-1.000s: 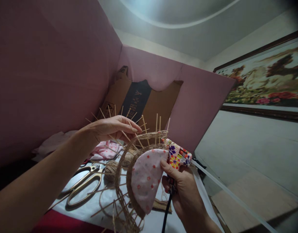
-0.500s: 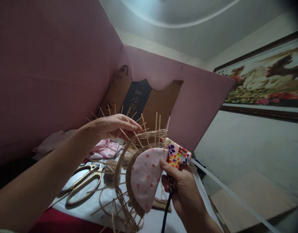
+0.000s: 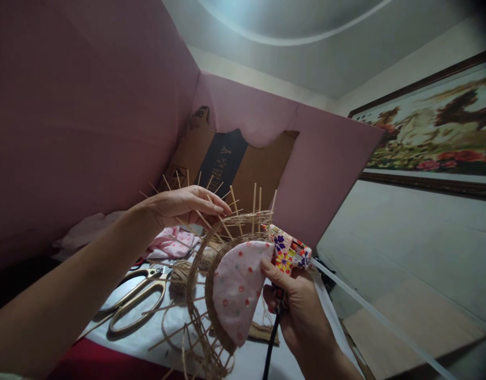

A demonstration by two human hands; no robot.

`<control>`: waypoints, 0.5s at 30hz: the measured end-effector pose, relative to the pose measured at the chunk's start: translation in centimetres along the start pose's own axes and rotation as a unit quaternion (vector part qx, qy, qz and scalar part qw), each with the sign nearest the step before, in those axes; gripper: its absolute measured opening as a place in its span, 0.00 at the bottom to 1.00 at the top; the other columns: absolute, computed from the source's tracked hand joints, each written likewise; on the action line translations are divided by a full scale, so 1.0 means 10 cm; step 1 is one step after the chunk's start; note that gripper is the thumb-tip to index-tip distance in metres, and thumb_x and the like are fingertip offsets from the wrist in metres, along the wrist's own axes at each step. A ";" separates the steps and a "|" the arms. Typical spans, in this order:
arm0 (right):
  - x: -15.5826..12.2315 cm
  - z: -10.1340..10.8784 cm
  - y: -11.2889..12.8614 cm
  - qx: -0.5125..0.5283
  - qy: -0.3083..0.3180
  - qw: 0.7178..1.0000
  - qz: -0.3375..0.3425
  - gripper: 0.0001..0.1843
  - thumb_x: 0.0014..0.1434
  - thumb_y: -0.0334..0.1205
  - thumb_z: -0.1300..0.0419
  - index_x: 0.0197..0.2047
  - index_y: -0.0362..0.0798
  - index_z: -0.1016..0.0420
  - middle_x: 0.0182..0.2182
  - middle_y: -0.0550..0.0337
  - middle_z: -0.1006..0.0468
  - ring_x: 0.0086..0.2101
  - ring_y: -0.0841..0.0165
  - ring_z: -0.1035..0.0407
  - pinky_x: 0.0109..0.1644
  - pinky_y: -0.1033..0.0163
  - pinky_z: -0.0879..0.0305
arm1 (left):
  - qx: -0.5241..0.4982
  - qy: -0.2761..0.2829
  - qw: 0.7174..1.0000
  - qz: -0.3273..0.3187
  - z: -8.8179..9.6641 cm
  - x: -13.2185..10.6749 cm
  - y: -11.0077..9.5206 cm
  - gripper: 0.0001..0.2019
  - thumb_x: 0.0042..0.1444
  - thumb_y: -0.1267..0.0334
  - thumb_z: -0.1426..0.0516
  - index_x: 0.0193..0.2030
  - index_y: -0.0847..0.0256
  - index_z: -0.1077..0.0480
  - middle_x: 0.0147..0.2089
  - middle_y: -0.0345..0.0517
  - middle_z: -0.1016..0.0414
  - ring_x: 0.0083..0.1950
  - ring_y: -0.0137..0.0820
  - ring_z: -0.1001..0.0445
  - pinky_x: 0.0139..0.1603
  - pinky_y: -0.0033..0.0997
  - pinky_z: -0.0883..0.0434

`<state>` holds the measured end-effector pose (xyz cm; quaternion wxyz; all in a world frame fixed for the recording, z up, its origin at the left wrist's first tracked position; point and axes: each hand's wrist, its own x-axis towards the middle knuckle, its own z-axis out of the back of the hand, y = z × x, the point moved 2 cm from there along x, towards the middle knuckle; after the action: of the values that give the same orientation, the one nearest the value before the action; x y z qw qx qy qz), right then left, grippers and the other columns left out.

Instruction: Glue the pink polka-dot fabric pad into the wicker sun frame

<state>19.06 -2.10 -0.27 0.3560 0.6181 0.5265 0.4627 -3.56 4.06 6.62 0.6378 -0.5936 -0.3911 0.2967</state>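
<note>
My right hand point(image 3: 304, 311) is wrapped round the handle of a flower-patterned hot glue gun point(image 3: 283, 250), its thumb reaching over the edge of a half-round piece covered in white cloth with red flowers point(image 3: 241, 285). The nozzle touches or nearly touches the end of a twine band. Thin wooden sticks point(image 3: 254, 208) fan out from that half-round piece, and brown twine point(image 3: 197, 258) runs through them in curved bands. My left hand point(image 3: 191, 203) is at the upper outer band, thumb and fingers closed together among the sticks. Its fingertips are partly hidden.
Large gold-handled scissors point(image 3: 138, 301) and a ball of twine point(image 3: 181, 277) lie on the white tabletop. Pink dotted cloth point(image 3: 174, 243) is bunched behind them. A cardboard sheet point(image 3: 262, 163) leans at the back. A clear glue stick point(image 3: 380, 314) sticks far out behind the gun.
Almost nothing differs. My left fingertips have shifted very slightly, while the glue gun and the woven piece stay in place.
</note>
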 end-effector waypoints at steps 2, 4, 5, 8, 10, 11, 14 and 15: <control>0.00 0.00 0.00 0.001 0.001 1.000 -0.001 0.16 0.44 0.42 0.30 0.32 0.45 0.30 0.23 0.67 0.33 0.16 0.81 0.49 0.14 0.73 0.51 | 0.001 0.001 1.000 -0.001 0.00 0.00 0.00 0.10 0.47 0.70 0.37 0.38 0.67 0.22 0.32 0.50 0.19 0.29 0.30 0.22 0.34 0.27 0.26; 0.00 0.00 -0.01 0.002 0.003 1.000 0.000 0.16 0.44 0.42 0.30 0.32 0.45 0.30 0.24 0.66 0.33 0.16 0.81 0.49 0.14 0.73 0.51 | 0.002 0.001 1.000 -0.002 0.00 0.00 0.00 0.10 0.47 0.70 0.38 0.39 0.67 0.22 0.32 0.51 0.19 0.30 0.31 0.22 0.34 0.27 0.26; 0.00 0.00 -0.01 0.002 0.004 1.000 0.000 0.16 0.44 0.42 0.30 0.32 0.45 0.30 0.24 0.66 0.33 0.16 0.81 0.49 0.14 0.73 0.51 | 0.003 0.001 1.000 -0.001 0.00 -0.01 0.00 0.11 0.48 0.69 0.38 0.39 0.67 0.23 0.32 0.51 0.19 0.31 0.31 0.22 0.35 0.28 0.26; 0.00 0.00 -0.01 0.003 0.000 1.000 -0.004 0.15 0.45 0.41 0.30 0.33 0.45 0.30 0.24 0.66 0.32 0.16 0.81 0.49 0.14 0.73 0.51 | 0.014 0.001 1.000 0.010 0.01 -0.03 -0.02 0.12 0.49 0.67 0.38 0.42 0.66 0.24 0.33 0.52 0.19 0.33 0.34 0.22 0.35 0.32 0.25; 0.00 0.00 -0.01 0.004 -0.002 1.000 -0.011 0.15 0.45 0.40 0.31 0.33 0.45 0.30 0.24 0.66 0.32 0.15 0.81 0.49 0.14 0.73 0.52 | 0.022 0.005 1.000 0.014 0.01 -0.05 -0.02 0.13 0.49 0.67 0.38 0.43 0.65 0.24 0.33 0.51 0.20 0.33 0.34 0.22 0.35 0.33 0.25; 0.01 0.00 -0.01 0.005 -0.003 1.000 -0.012 0.14 0.45 0.40 0.31 0.33 0.45 0.30 0.23 0.66 0.32 0.15 0.81 0.49 0.14 0.73 0.52 | 0.023 0.009 1.000 0.016 0.01 -0.06 -0.02 0.13 0.50 0.67 0.38 0.44 0.65 0.25 0.33 0.51 0.20 0.33 0.34 0.22 0.34 0.33 0.25; 0.01 0.00 -0.01 0.010 -0.003 1.000 -0.011 0.15 0.44 0.39 0.30 0.32 0.45 0.30 0.24 0.66 0.32 0.15 0.81 0.48 0.14 0.73 0.52 | 0.019 0.021 0.999 0.023 0.01 -0.07 -0.02 0.14 0.49 0.67 0.38 0.45 0.64 0.25 0.32 0.49 0.20 0.32 0.34 0.22 0.34 0.33 0.25; 0.01 0.00 -0.01 0.012 -0.003 1.000 -0.009 0.15 0.44 0.39 0.30 0.32 0.45 0.30 0.24 0.66 0.32 0.15 0.81 0.48 0.14 0.73 0.52 | 0.020 0.021 0.999 0.026 0.01 -0.07 -0.01 0.14 0.49 0.67 0.38 0.45 0.63 0.25 0.32 0.49 0.20 0.31 0.34 0.22 0.33 0.33 0.25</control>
<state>19.00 -1.95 -0.35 0.3547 0.6191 0.5360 0.4512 -3.98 3.53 6.65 0.6493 -0.5968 -0.3564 0.3085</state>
